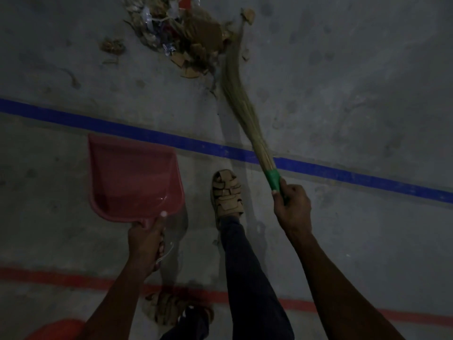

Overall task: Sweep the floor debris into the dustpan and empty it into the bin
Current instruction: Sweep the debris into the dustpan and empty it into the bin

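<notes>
While gripped by the left hand (147, 238), red plastic dustpan (132, 177) held near the blue floor line (152, 136); right hand (291, 204) clenched on green-handled grass broom (241, 99), bristle tips touching brown debris pile (186, 38) on grey concrete floor (355, 82).

Bare floor (355, 69) right of broom (235, 94), debris pile (186, 38) blocking ahead, sandalled foot (226, 195) between dustpan (132, 177) and broom

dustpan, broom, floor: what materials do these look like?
Dustpan: moulded plastic, red, smooth with a slight sheen and rounded rim. Broom: bundle of dry straw-coloured grass or fibre, bound in a green wrap, likely plastic or tape. Floor: looks like bare concrete, grey, matt and stained, with blue and red lines, painted or taped; cannot tell which.
</notes>
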